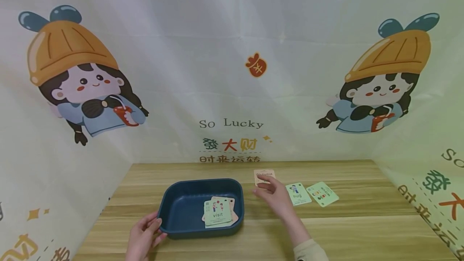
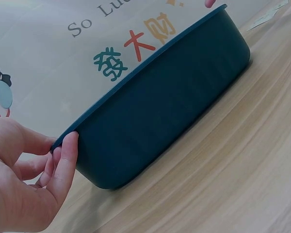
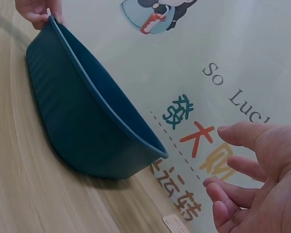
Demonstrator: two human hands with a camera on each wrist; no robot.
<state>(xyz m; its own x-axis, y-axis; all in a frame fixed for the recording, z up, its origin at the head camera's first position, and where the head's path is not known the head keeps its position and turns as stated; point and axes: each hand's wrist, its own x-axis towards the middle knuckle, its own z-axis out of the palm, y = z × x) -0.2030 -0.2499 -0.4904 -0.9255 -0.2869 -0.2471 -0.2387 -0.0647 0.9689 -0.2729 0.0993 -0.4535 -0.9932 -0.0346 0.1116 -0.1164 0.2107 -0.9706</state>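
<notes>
My left hand (image 1: pixel 143 233) pinches the left rim of a dark blue plastic basin (image 1: pixel 181 212) that stands on the table. Inside the basin, at its right, several word cards lie in a loose pile, a green "visit" card (image 1: pixel 218 211) on top and pink card edges (image 1: pixel 236 217) beneath. My right hand (image 1: pixel 276 196) is over the near part of a pink "stand up" card (image 1: pixel 264 173), right of the basin. In the right wrist view its relaxed fingers (image 3: pixel 233 136) hold nothing, apart from the pink card (image 3: pixel 174 224) on the table.
Right of my right hand lie a green "hug" card (image 1: pixel 299 196) and another green card (image 1: pixel 322 193), turned upside down. The wood-grain table (image 1: pixel 362 228) ends at a printed cloth backdrop (image 1: pixel 308 132), which also rises at both sides.
</notes>
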